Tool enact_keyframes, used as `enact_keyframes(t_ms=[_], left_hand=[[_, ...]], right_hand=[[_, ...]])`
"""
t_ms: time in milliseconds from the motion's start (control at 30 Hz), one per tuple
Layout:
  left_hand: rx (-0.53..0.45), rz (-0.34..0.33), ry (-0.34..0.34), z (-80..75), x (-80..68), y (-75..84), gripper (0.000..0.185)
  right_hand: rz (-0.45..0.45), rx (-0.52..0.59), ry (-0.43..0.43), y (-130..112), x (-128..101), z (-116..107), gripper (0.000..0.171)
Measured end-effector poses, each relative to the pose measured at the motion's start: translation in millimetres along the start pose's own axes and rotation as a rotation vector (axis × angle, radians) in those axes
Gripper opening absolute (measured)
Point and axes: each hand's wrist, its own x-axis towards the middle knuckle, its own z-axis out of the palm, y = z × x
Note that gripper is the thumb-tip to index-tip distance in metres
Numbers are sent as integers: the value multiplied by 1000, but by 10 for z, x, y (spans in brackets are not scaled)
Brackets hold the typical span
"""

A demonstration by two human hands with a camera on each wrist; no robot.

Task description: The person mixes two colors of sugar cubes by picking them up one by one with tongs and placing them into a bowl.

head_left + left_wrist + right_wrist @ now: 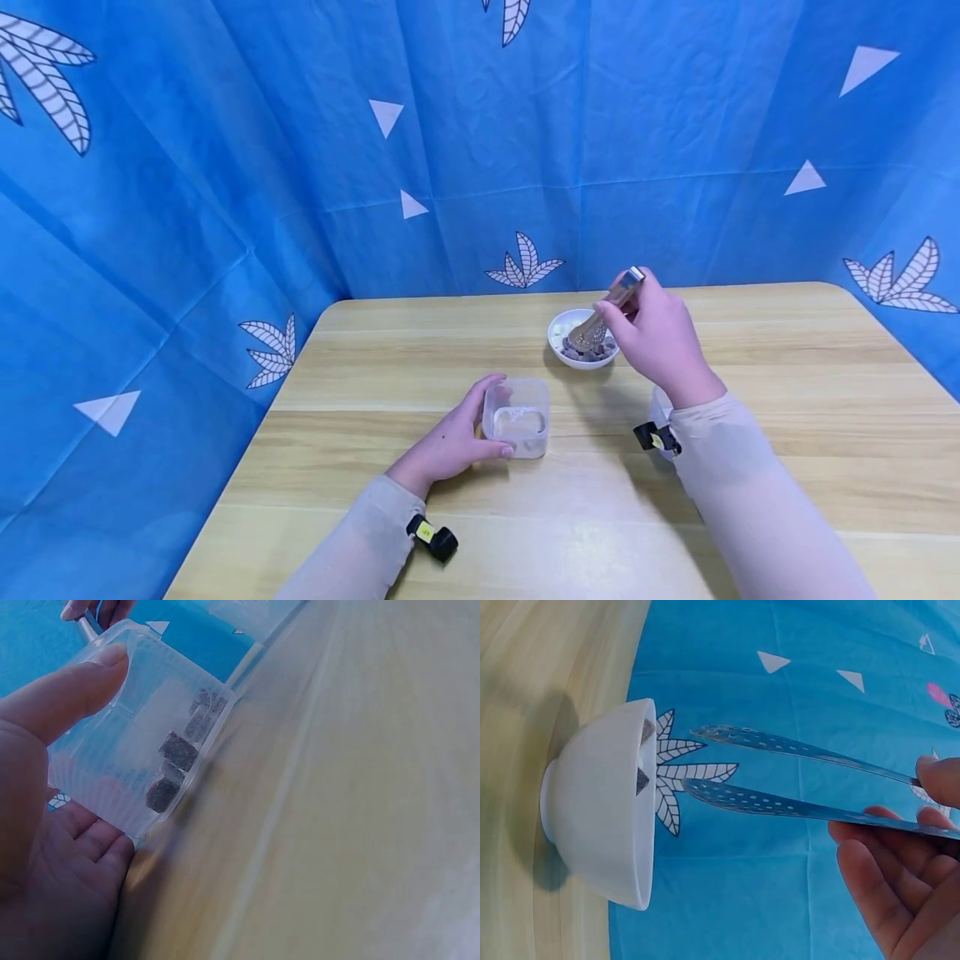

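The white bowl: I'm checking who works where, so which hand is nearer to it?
Right. The right hand holds tongs just over the white bowl; the left hand grips the clear box, nearer the person.

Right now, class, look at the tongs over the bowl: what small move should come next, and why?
Probably lower the tongs into the white bowl and close them on a dark cube: their tips hang apart and empty, and the left hand steadies a clear container.
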Motion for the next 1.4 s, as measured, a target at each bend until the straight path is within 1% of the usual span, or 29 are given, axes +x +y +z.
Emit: enact_keyframes(t_ms=[200,267,333,400,467,533,633,700,867,967,1067,1200,1400], left_hand=[[3,2,0,-3,-4,9,103],[4,5,-1,-4,-8,15,103],[-7,12,-5,-7,-6,13,103],[-15,19,-9,-12,-3,14,103],[-20,23,-13,-13,1,16,103],[-21,21,-13,-13,3,19,104],[-5,15,-11,-10,0,25,104],[4,5,-9,-8,-5,30,104],[26,-5,-3,-7,-16,38,103],[38,7,-3,-11,-22,28,102],[34,26,-7,-17,-25,14,100],[32,35,-11,-20,-28,2,101],[41,27,-4,-23,-17,-3,104]], right_hand=[[-12,16,3,-67,-23,-19,24],[-34,38,-9,-122,-37,-31,23],[-75,74,-36,-197,-53,-34,22],[-131,120,-88,-283,-73,-20,20],[-180,164,-159,-361,-109,16,18],[-203,195,-236,-431,-147,74,16],[-216,201,-325,-496,-203,177,16],[-220,178,-374,-524,-236,244,18],[-269,47,-484,-553,-315,390,26],[-304,-22,-532,-569,-353,472,28],[-349,-61,-544,-573,-381,543,26],[-397,-81,-507,-549,-397,589,25],[-374,-33,-468,-536,-373,551,22]])
